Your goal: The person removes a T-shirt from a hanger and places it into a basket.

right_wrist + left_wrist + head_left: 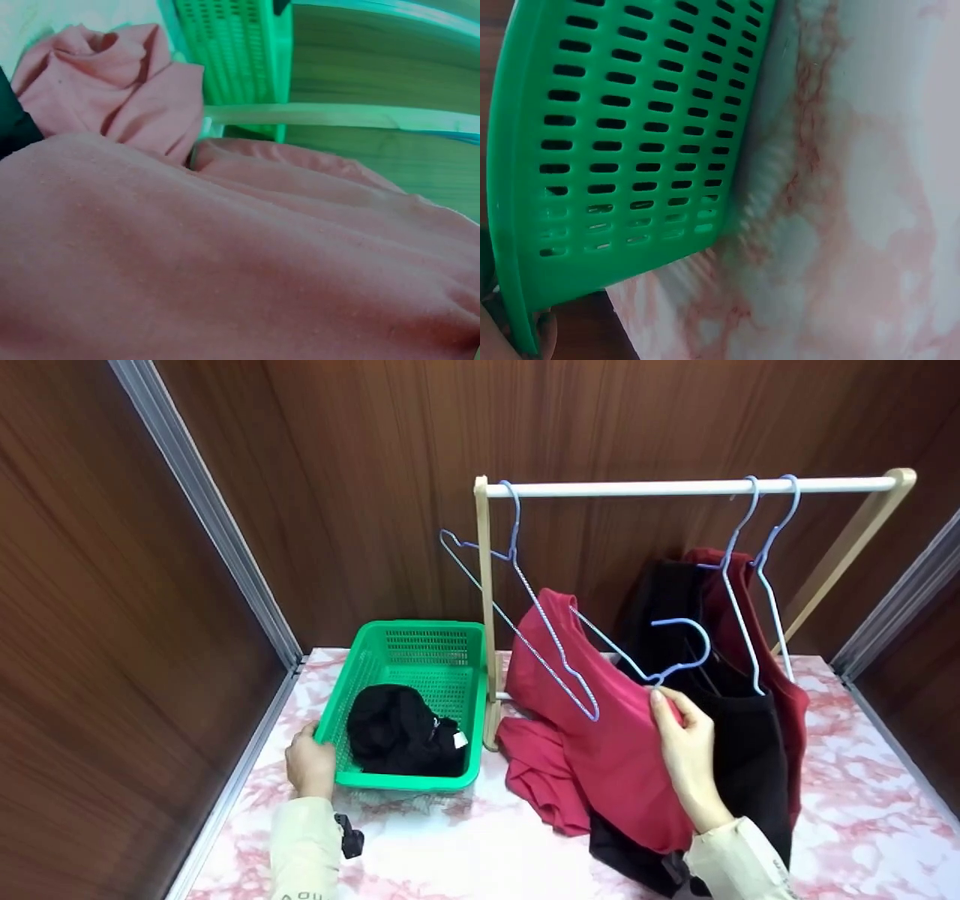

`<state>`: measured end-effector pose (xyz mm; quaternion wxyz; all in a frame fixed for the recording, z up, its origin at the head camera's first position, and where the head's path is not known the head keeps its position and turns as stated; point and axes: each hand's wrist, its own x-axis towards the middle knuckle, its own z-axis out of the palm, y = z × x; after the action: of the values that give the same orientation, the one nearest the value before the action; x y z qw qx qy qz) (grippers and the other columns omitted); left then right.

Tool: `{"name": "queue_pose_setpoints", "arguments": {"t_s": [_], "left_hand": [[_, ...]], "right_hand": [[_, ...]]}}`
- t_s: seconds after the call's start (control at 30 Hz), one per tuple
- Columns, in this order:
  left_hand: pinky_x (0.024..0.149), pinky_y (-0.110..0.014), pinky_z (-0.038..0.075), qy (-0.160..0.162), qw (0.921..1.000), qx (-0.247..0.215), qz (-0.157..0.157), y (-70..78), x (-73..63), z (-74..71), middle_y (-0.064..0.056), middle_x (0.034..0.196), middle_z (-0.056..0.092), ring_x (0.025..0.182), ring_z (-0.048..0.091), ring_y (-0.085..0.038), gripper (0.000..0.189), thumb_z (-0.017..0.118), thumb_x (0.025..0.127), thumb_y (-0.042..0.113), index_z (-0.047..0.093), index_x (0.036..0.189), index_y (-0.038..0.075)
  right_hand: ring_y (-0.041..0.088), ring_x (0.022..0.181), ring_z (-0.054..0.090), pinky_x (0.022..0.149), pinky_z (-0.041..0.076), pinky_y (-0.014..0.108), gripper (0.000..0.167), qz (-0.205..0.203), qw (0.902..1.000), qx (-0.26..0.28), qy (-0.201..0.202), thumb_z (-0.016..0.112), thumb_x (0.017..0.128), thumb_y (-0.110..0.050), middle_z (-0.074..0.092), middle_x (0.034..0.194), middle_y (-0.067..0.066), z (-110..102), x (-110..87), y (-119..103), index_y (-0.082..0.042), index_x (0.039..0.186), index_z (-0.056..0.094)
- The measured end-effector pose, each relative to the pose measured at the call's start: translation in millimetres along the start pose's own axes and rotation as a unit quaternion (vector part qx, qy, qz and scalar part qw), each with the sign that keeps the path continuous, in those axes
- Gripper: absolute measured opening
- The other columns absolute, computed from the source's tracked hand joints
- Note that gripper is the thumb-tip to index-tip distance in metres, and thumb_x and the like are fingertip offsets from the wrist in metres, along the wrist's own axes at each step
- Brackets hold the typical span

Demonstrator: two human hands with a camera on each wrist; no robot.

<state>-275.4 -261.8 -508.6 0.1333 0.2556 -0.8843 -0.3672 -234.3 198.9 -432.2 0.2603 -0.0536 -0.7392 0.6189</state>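
Observation:
My left hand (311, 763) grips the left front rim of a green plastic basket (480, 720), where a crumpled black garment (397, 727) with a white tag lies. In the left wrist view, fingertips (546, 334) curl around the rim of the slotted basket (652, 165). My right hand (686, 742) pinches a blue-and-white hanger (675, 666) at its neck, together with the upper edge of a red garment (615, 735). The hanger's left arm reaches into the garment's shoulder; the rest is hidden. Red cloth (225, 262) fills most of the right wrist view, and the right hand is out of sight there.
A rack with a white rail (637, 489) stands behind. One bare hanger (517, 562) hangs at its left end, in front of the red garment. Black trousers-like cloth (750, 750) and a dark red garment (793, 712) hang at right. Crumpled red cloth (540, 780) lies on the marbled table (420, 847).

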Motion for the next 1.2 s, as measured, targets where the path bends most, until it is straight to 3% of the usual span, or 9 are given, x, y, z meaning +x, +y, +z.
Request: {"name": "queue_pose_setpoints", "arguments": {"t_s": [0.1,0.23,0.3,0.43,0.53,0.7,0.83,1.03,1.2], "left_hand": [[0.099,-0.054,0.038,0.044,0.9990,-0.002,0.001,10.4,-1.9,5.0,-0.025,0.132,0.054,0.119,0.046,-0.048,0.045,0.053,0.089,0.009,0.051,0.134,0.003],[0.097,-0.054,0.040,0.091,0.9942,-0.055,0.015,37.5,-7.2,14.7,-0.023,0.129,0.058,0.117,0.051,-0.046,0.041,0.053,0.090,0.013,0.055,0.130,0.004],[0.094,-0.054,0.043,0.102,0.9903,-0.083,0.046,53.3,-11.8,19.9,-0.021,0.126,0.061,0.115,0.055,-0.044,0.038,0.054,0.090,0.012,0.058,0.127,0.005],[0.095,-0.049,0.046,0.104,0.9783,-0.113,0.139,82.4,-24.4,33.7,-0.019,0.118,0.066,0.110,0.060,-0.039,0.031,0.058,0.089,0.009,0.064,0.119,0.004],[0.097,-0.045,0.046,0.075,0.9718,-0.119,0.189,101.0,-36.3,48.1,-0.017,0.116,0.068,0.110,0.060,-0.036,0.027,0.059,0.088,0.008,0.068,0.114,0.004],[0.097,-0.044,0.047,-0.002,0.9668,-0.110,0.230,127.0,-57.8,70.6,-0.011,0.117,0.068,0.113,0.059,-0.033,0.024,0.058,0.092,0.012,0.069,0.113,0.008],[0.095,-0.044,0.049,-0.036,0.9556,-0.090,0.278,144.3,-68.5,83.9,-0.011,0.119,0.067,0.113,0.058,-0.032,0.026,0.054,0.095,0.012,0.067,0.117,0.009],[0.097,-0.047,0.047,-0.050,0.9336,-0.103,0.339,161.1,-72.6,93.4,-0.016,0.126,0.062,0.115,0.056,-0.038,0.032,0.047,0.096,0.001,0.062,0.123,0.005],[0.102,-0.054,0.042,-0.094,0.9193,-0.108,0.367,169.5,-70.9,97.7,-0.020,0.133,0.056,0.120,0.052,-0.043,0.032,0.047,0.098,0.009,0.059,0.127,0.003]], "right_hand": [[-0.005,0.081,0.056,0.074,0.043,0.008,0.025,0.003,1.0000,0.000,-0.008,0.056,0.096,-0.016,0.065,0.081,-0.026,0,-3.5,3,0.002,0.107,0.069],[-0.006,0.084,0.056,0.076,0.043,0.007,0.025,0.009,0.9997,-0.001,-0.021,0.055,0.096,-0.014,0.065,0.081,-0.026,-1,-7.7,8,0.005,0.107,0.069],[-0.009,0.086,0.056,0.078,0.043,0.006,0.026,0.012,0.9995,-0.007,-0.029,0.056,0.095,-0.014,0.065,0.082,-0.027,-1,-9.3,10,0.005,0.108,0.069],[-0.011,0.087,0.056,0.080,0.042,0.005,0.025,0.017,0.9984,-0.028,-0.046,0.057,0.095,-0.014,0.065,0.083,-0.030,-2,-12.4,14,0.004,0.108,0.070],[-0.012,0.087,0.056,0.080,0.042,0.005,0.025,0.022,0.9965,-0.044,-0.067,0.058,0.095,-0.014,0.064,0.082,-0.031,-2,-14.2,17,0.003,0.107,0.070],[-0.015,0.088,0.055,0.081,0.042,0.004,0.025,0.029,0.9920,-0.058,-0.108,0.059,0.094,-0.014,0.063,0.083,-0.030,-1,-16.4,22,0.005,0.107,0.070],[-0.014,0.087,0.055,0.080,0.043,0.005,0.027,0.037,0.9894,-0.051,-0.131,0.059,0.094,-0.013,0.064,0.084,-0.029,-3,-17.0,26,0.008,0.108,0.068],[-0.008,0.082,0.057,0.076,0.047,0.010,0.024,0.057,0.9864,-0.027,-0.152,0.058,0.093,-0.009,0.066,0.081,-0.023,-9,-20.1,30,0.009,0.104,0.068],[-0.003,0.075,0.057,0.071,0.048,0.014,0.019,0.054,0.9849,-0.014,-0.164,0.057,0.092,-0.005,0.066,0.077,-0.017,-11,-21.3,33,0.009,0.096,0.069]]}}
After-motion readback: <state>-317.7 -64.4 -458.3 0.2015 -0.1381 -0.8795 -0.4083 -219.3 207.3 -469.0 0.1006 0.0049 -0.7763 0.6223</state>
